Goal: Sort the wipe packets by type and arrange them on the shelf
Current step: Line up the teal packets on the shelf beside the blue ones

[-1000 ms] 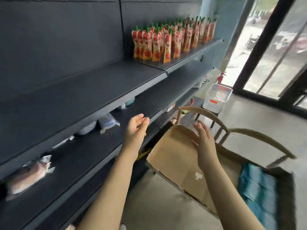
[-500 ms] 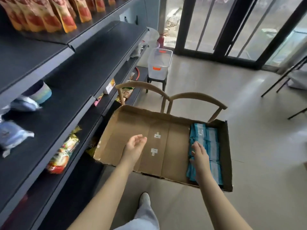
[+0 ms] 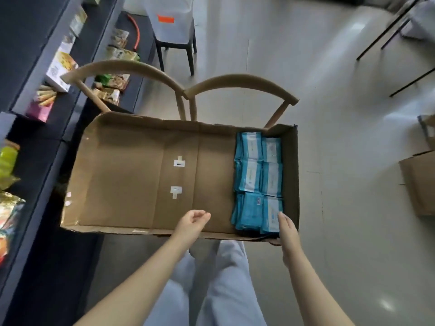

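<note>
An open cardboard box rests on a wooden chair in front of me. Several blue-and-white wipe packets stand packed in rows at the box's right end; the rest of the box floor is bare. My right hand reaches down at the near right corner, its fingertips touching the nearest packets. Over the box's near edge my left hand hovers with loosely curled fingers and holds nothing. The dark shelf runs along the left.
Snack packs and boxes sit on the lower shelves at left. A dark stool with a white bin stands beyond the chair. Another cardboard box sits on the floor at right. My legs in pale trousers are below.
My view has swung from the shelf down onto the box. Both hands have dropped toward the box; the right one has moved to the near right corner of the packets.
</note>
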